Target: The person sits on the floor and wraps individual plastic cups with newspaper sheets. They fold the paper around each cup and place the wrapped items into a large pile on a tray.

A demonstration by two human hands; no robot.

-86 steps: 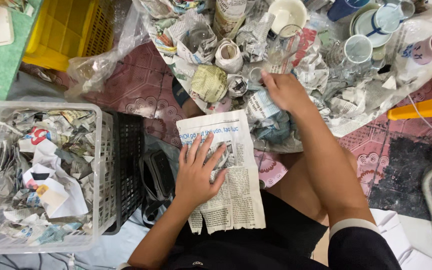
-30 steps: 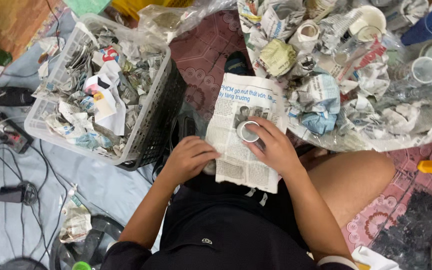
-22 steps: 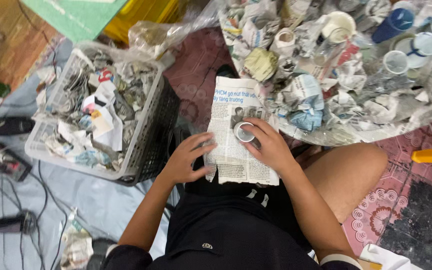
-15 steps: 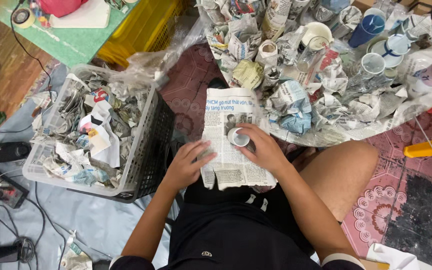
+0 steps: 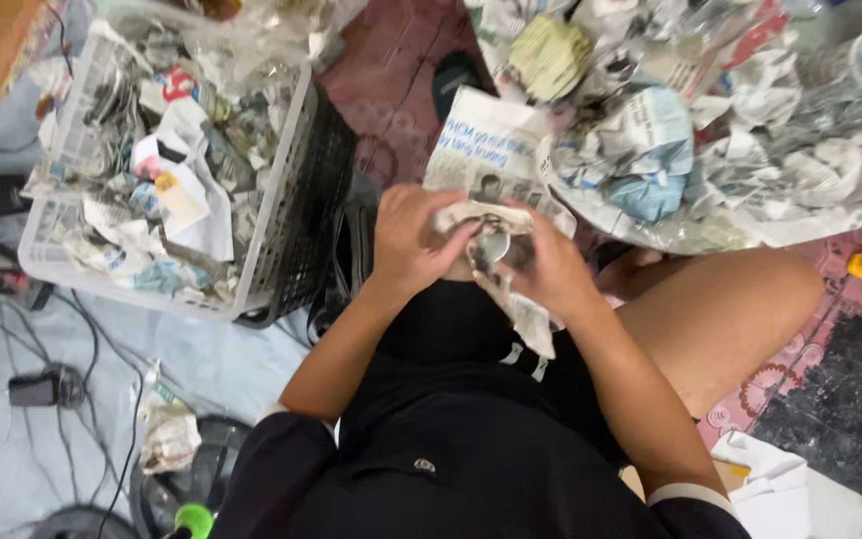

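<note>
Your left hand and right hand both have fingers clamped on the newspaper sheet around a small glass; white basket sits left.

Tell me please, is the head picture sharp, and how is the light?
Head view: the light is soft and even, without hard shadows or glare; the left hand, right hand and newspaper sheet show slight motion blur; the white basket and its paper scraps look a little smeared too.
</note>
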